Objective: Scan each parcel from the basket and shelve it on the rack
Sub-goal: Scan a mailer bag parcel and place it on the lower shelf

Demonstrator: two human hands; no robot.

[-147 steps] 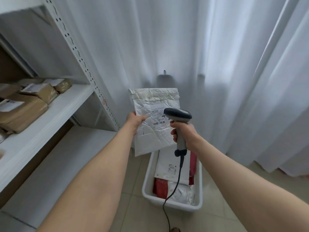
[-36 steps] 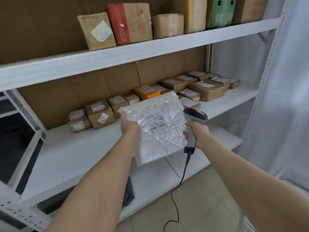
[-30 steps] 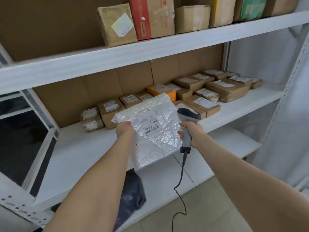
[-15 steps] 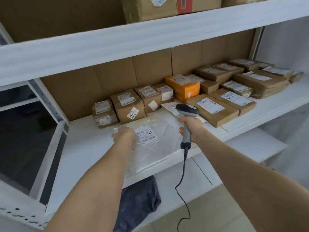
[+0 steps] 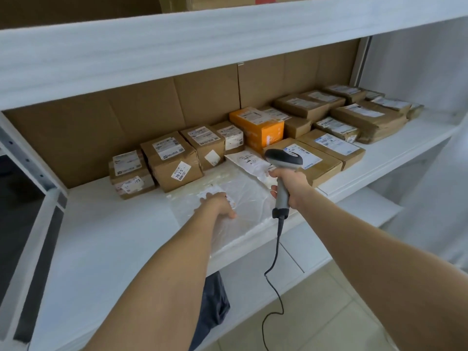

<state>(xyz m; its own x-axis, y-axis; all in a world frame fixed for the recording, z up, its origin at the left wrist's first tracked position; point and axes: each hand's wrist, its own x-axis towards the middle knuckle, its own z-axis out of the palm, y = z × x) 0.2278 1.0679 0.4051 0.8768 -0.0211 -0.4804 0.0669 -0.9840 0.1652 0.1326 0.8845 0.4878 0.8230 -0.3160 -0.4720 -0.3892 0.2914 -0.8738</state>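
White crinkled parcel (image 5: 253,197) lies under seemingly flat left hand (image 5: 218,205); right hand (image 5: 292,184) clasps scanner (image 5: 283,160).

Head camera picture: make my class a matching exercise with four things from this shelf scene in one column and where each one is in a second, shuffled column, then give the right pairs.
Things
1. white parcel
2. scanner
3. orange box
4. dark bag

Places
A. on the lower shelf
B. gripped in the right hand
C. among brown boxes at the back of the middle shelf
D. flat on the middle shelf, under the left hand

Pairs: 1-D, 2-B, 3-C, 4-A
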